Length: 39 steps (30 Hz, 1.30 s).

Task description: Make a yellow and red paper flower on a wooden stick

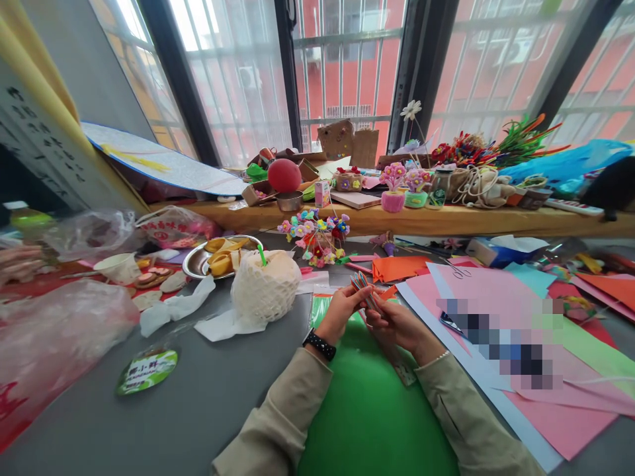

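Note:
Both hands meet in front of me around a small bundle of thin coloured strips (360, 283), whose exact kind I cannot make out. My left hand (342, 313), with a black dotted watch on its wrist, pinches the bundle from the left. From the other side, the fingers of my right hand (399, 324) are curled about its lower part and hide much of it. Below the hands spreads a large smooth green surface (377, 410). A clear plastic packet (404, 370) lies partly under my right hand, and orange paper (397, 270) is just beyond.
On the left stand a netted coconut (265, 287) with a green straw, a metal bowl (188, 264) of peels and a plastic bag (64, 330). Pink paper sheets (560, 423) and scissors (459, 270) lie right. Fuzzy flowers (317, 231) stand ahead. Another person's hand (20, 264) shows far left.

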Tool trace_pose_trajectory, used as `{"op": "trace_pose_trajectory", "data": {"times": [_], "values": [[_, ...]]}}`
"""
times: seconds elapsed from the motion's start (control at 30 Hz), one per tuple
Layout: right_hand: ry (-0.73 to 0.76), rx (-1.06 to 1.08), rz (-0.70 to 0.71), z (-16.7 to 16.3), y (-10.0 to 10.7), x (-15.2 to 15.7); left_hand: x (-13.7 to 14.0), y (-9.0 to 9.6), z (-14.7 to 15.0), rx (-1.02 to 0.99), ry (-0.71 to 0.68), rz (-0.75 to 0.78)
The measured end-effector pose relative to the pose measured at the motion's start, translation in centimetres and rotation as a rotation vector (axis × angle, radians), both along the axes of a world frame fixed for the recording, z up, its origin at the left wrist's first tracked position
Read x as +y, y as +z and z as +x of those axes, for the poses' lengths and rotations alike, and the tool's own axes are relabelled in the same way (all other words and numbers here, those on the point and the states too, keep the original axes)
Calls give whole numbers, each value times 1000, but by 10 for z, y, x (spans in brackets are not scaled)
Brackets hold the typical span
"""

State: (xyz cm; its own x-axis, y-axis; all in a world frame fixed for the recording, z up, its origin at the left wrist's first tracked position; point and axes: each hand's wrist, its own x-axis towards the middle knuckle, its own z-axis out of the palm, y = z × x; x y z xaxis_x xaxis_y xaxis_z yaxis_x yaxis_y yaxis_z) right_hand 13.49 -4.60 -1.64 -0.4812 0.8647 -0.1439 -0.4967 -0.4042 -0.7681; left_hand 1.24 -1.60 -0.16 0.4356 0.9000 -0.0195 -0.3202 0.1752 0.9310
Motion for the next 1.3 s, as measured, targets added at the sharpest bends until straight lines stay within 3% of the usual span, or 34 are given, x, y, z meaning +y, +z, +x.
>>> {"op": "trace_pose_trajectory", "data": {"times": [0.27,0.53,0.9,1.13,1.3], "values": [[-171,-266,65,-4,5,-6,2,-3,1,32,-63,-24],[-125,-522,206,-4,3,-6,4,-4,0,-12,-65,-63],[-8,-302,169,-4,0,-5,-6,-2,6,-8,-187,4],[-3,-223,162,-8,6,-8,-4,-4,8,-33,-54,-35],[51,-192,151,-5,5,-7,-5,-1,6,-58,-124,-28]]}}
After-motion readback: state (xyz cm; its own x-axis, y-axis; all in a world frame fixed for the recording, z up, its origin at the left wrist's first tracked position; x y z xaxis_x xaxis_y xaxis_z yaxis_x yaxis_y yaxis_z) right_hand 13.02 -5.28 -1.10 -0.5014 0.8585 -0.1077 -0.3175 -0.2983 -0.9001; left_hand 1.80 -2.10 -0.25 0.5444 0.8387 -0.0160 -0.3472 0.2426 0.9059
